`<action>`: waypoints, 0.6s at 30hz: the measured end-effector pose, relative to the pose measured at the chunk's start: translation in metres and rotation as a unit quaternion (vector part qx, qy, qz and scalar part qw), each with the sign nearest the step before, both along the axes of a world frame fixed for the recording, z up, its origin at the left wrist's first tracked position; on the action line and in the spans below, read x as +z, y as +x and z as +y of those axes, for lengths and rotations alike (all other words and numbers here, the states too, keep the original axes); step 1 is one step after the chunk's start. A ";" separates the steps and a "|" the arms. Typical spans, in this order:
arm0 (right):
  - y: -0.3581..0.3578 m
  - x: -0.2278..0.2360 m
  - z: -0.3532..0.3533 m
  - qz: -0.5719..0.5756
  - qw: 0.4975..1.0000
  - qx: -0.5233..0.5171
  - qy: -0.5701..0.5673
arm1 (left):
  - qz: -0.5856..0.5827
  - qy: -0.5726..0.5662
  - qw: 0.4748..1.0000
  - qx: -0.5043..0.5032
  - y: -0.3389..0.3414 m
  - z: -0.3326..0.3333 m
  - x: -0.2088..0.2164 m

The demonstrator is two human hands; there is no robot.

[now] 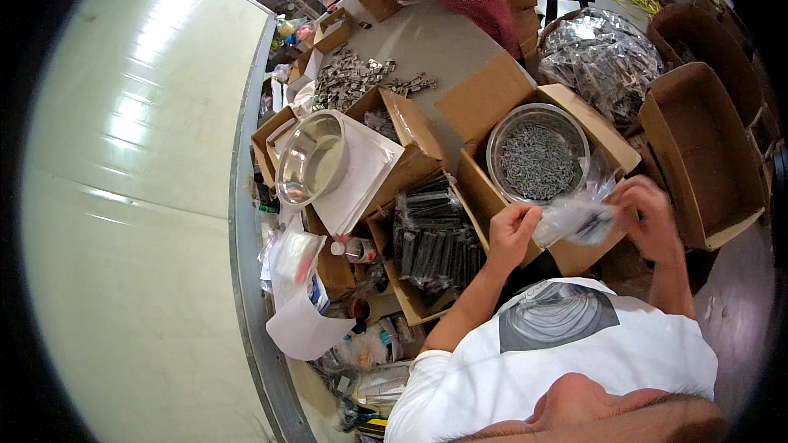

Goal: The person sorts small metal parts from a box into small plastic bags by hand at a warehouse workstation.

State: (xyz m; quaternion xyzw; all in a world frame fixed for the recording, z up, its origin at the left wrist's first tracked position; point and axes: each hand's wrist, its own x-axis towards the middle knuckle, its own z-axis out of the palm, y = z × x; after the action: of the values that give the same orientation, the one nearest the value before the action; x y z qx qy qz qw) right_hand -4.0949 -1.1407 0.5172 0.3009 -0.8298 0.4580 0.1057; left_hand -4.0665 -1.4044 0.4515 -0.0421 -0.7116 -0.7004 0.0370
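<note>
A crumpled clear plastic bag (570, 221) hangs between my hands, with something dark showing through its right part. My left hand (514, 231) pinches the bag's left end between thumb and fingers. At the bag's right edge is my right hand (648, 212), its fingers curled against the plastic and somewhat blurred by motion. Just beyond the bag, a round metal bowl (492, 166) full of small grey screws (535, 162) sits in an open cardboard box (474, 189). The bag partly covers the bowl's near right rim.
Left of the screws, a box (392, 272) holds dark wrapped strips (439, 242). An empty metal bowl (310, 157) rests on white sheets (361, 184). Metal pieces (349, 78) lie on the far table. A co-worker in a red apron (468, 0) stands there. Empty boxes (702, 156) are at right.
</note>
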 end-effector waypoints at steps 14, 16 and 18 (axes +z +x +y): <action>-0.009 -0.011 0.013 -0.033 0.985 -0.165 -0.041 | -0.043 -0.447 0.888 -0.095 -0.037 -0.008 -0.045; -0.018 -0.036 -0.017 -0.082 0.994 -0.064 -0.045 | -0.060 -0.360 0.930 -0.044 -0.029 -0.008 -0.027; -0.022 -0.058 -0.043 -0.069 0.998 -0.004 0.008 | -0.083 -0.226 0.970 0.008 -0.018 -0.009 -0.010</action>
State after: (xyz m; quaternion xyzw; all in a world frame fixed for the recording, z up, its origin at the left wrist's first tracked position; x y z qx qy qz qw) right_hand -4.1169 -1.1834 0.4597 0.2662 -0.8397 0.4708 0.0479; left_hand -4.0849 -1.4139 0.4418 0.0145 -0.8525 -0.5218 -0.0275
